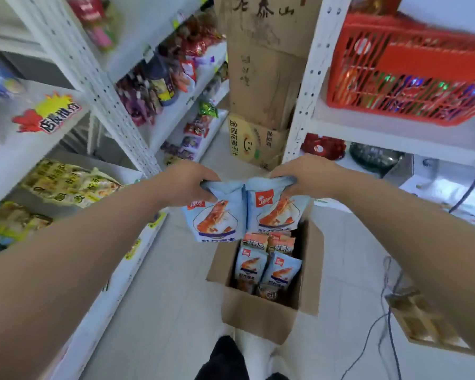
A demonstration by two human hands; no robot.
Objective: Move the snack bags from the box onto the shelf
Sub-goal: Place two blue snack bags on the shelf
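Two light-blue snack bags printed with a shrimp hang in the air just above the open box (261,319), side by side and touching along their inner edges. The left bag (217,219) is held by the left hand (185,185), the right bag (274,211) by the right hand (306,174). Each bag hangs below its hand with its long axis roughly up and down, the left one tilted a little so its bottom points leftward. On both hands the fingers (203,192) are curled and bunched over the crumpled top edge of the bag, pinching it. None are spread, and nothing else is in either grip. More bags (266,267) of the same kind stand packed inside the box, which sits on the floor (176,297), so the job looks far from finished.

The shelf (126,275) on the left, whose boards carry yellow bags (66,185), runs close beside the box, and the left hand is the nearer one to it. A second rack on the right holds a red basket (412,67). Which board is meant for these bags cannot be told. Judging by the snacks stocked there, the left shelf seems likelier, which would call for a swing leftward.
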